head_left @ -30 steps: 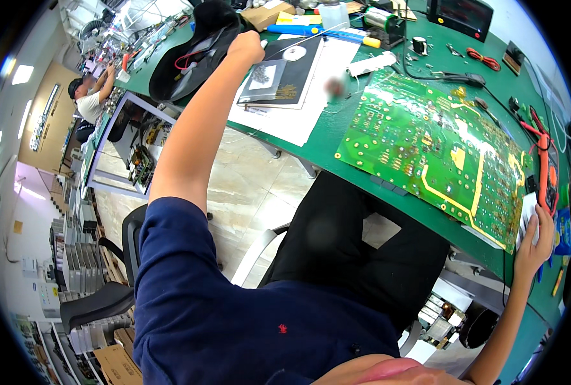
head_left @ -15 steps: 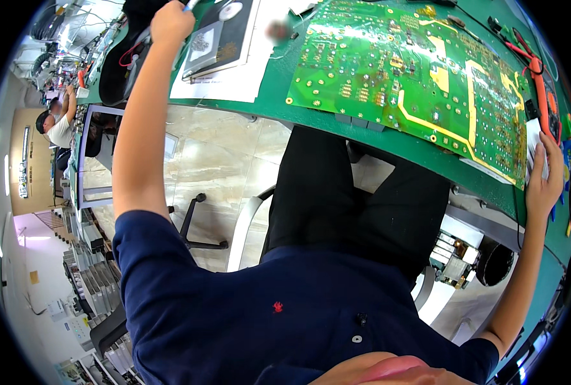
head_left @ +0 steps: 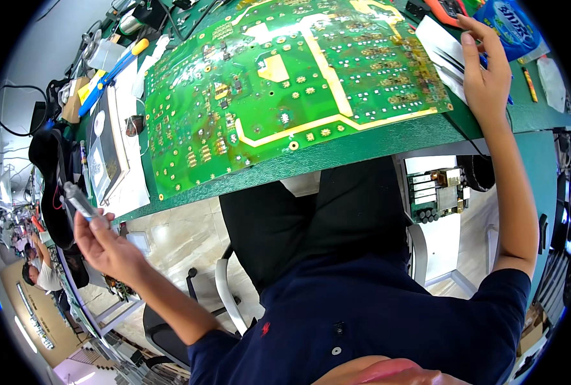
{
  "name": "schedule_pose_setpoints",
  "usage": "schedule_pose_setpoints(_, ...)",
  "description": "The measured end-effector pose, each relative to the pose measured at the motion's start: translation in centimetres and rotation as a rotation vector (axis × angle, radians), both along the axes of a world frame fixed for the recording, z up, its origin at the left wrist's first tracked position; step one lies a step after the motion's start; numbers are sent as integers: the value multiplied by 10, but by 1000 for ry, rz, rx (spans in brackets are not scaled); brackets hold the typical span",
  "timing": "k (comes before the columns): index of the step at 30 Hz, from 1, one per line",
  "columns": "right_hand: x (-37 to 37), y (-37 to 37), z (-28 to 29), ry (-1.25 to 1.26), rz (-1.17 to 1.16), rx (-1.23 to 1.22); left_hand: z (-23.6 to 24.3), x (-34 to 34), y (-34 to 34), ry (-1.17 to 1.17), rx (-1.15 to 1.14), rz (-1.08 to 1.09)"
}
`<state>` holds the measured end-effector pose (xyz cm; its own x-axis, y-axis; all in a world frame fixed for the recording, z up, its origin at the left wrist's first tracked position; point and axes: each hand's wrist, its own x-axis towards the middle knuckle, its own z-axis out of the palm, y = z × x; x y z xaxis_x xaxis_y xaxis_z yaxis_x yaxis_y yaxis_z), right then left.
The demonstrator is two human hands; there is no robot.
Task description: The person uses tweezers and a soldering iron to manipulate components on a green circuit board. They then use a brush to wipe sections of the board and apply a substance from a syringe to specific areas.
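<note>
Now | left hand (head_left: pixel 105 244) grips grey tool (head_left: pixel 78 199), perhaps a pen | right hand (head_left: pixel 485 80) on papers (head_left: pixel 441 48)

A slim grey cylindrical tool (head_left: pixel 78 200) sits in the left hand (head_left: pixel 109 247), held off the desk's (head_left: pixel 362 144) left edge and tilted, its upper end pointing up and to the left, a bluish band showing near the fingers. A white sheet of paper (head_left: pixel 442 48) lies flat at the right end of the large green circuit board (head_left: pixel 285 83), under the right hand (head_left: pixel 487 80), whose fingers rest on it.
</note>
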<state>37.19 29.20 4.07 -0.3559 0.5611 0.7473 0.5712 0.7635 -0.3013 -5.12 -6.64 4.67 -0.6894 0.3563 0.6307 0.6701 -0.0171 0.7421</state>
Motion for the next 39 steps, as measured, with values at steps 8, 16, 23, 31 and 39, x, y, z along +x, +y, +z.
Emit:
schedule_pose_setpoints(8,12,8,-7,-152,-25,27,-30,50,57,-135,108,-76)
schedule_pose_setpoints(16,11,16,-8,-294,-9,-33,-24,32,69,-139,250,-304)
schedule_pose_setpoints(23,13,6,-5,-206,-26,-84,-36,17,67,-315,366,-345)
schedule_pose_setpoints(31,-6,3,-3,2,22,-133,-40,-2,45,-445,385,-452)
schedule_pose_setpoints(39,-8,0,-5,21,10,-135,-35,-1,50,-484,373,-449)
